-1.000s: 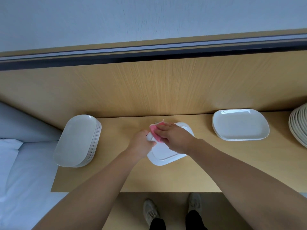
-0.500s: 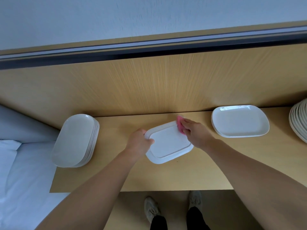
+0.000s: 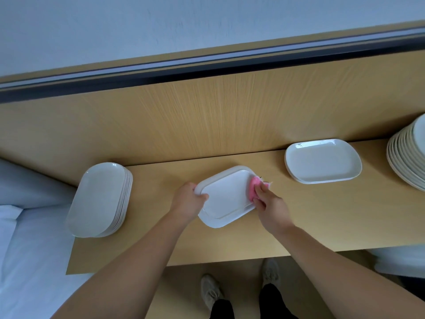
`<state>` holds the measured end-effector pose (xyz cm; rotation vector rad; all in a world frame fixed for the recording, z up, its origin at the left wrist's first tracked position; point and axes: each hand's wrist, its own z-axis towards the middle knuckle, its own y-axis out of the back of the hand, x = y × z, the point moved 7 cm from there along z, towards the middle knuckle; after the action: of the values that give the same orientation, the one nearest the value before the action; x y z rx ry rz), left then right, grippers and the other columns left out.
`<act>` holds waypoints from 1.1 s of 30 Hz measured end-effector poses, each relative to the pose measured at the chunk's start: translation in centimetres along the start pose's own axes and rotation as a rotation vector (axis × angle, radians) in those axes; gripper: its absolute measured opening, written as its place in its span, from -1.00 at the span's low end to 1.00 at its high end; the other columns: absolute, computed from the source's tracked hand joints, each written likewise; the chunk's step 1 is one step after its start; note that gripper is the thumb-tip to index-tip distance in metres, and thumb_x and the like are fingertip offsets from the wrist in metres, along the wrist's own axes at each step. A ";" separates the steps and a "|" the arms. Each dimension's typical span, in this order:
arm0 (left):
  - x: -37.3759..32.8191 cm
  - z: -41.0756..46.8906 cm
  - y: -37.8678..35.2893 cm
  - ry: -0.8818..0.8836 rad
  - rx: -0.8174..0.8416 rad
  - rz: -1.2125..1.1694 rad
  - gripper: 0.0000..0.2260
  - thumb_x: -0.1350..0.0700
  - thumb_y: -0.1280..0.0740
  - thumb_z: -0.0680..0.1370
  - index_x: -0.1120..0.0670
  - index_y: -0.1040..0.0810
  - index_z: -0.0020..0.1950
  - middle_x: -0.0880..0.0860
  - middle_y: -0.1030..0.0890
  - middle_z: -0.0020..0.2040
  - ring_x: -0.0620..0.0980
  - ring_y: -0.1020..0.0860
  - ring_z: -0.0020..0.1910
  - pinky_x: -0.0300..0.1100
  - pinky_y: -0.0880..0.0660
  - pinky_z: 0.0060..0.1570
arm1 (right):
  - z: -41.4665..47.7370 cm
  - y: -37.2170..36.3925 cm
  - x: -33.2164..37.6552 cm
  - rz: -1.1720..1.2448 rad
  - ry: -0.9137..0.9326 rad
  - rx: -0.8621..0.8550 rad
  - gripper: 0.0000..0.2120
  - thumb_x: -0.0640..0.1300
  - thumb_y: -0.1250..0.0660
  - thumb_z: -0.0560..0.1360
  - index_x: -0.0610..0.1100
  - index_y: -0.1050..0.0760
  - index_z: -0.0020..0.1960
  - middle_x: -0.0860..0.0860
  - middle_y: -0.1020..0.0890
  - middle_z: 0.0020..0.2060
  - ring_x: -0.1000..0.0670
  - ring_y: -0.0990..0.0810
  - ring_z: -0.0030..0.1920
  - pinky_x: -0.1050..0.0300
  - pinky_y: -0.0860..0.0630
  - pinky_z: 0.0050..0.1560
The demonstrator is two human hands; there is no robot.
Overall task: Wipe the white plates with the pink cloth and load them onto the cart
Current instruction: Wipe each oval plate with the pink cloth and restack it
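Head view: left hand [image 3: 187, 202] grips the left rim of the plate [image 3: 226, 199], thumb over the top edge, fingers curled under. Right hand [image 3: 272, 208] pinches the bunched pink cloth [image 3: 253, 189] under its fingertips and presses it on the plate's right rim. Plate sits mid-table [image 3: 322, 217], between the left stack [image 3: 101, 199] and the short stack [image 3: 322, 161]. A taller stack [image 3: 407, 155] is cut off at the right edge. Cannot tell whether the plate's left side is lifted off the wood or lying flat.

Handling, my read: plate looks glazed and rigid, so no give. Smooth surface, likely slick under a dry thumb, and it will chip or break if dropped or knocked on a stack. Weight looks fine for one hand, but the shallow rim gives little to hook on. Best hold is the two opposite short edges, thumb on the raised rim, fingers flat beneath, not a pinch on one corner. Cloth is soft and limp, so it needs balling in the palm if carried along with a plate. Wipe is at the edge of the face. Loading not yet done, and I can identify no cart in view
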<state>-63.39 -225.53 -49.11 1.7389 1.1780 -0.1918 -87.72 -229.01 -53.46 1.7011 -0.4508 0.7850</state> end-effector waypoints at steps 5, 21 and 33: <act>0.3 0.1 -0.2 -0.010 0.010 -0.001 -0.83 0.08 -0.37 0.50 0.10 -0.55 0.05 0.05 -0.62 -0.05 0.03 -0.58 -0.14 -0.20 -0.43 -0.29 | -1.4 -0.8 0.0 0.059 -0.050 -0.031 -0.57 -0.23 -0.23 0.61 -0.07 -0.36 0.47 -0.05 -0.42 0.43 -0.15 -0.48 0.34 0.25 -0.38 0.14; 1.4 0.3 -1.2 0.016 0.017 -0.122 -0.91 0.13 -0.39 0.46 0.14 -0.61 -0.11 0.09 -0.62 -0.23 0.07 -0.56 -0.26 -0.04 -0.57 -0.19 | -6.9 -5.9 6.9 -0.184 0.405 -0.221 -0.52 -0.42 -0.54 0.29 -0.24 -0.61 0.19 -0.15 -0.59 0.23 -0.30 -0.54 0.23 -0.19 -0.61 0.04; 1.2 0.3 -1.4 0.018 0.054 -0.123 -0.80 0.08 -0.40 0.47 0.14 -0.60 0.04 0.09 -0.67 -0.09 0.08 -0.65 -0.10 -0.03 -0.61 -0.09 | -4.2 -0.8 4.8 -0.314 0.467 -0.169 -0.38 -0.52 -0.56 0.09 -0.19 -0.65 0.11 -0.13 -0.65 0.15 -0.26 -0.62 0.13 -0.12 -0.66 -0.17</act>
<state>-63.75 -225.03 -50.84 1.7191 1.3050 -0.2846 -84.94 -224.28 -50.15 1.3333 0.0712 0.8518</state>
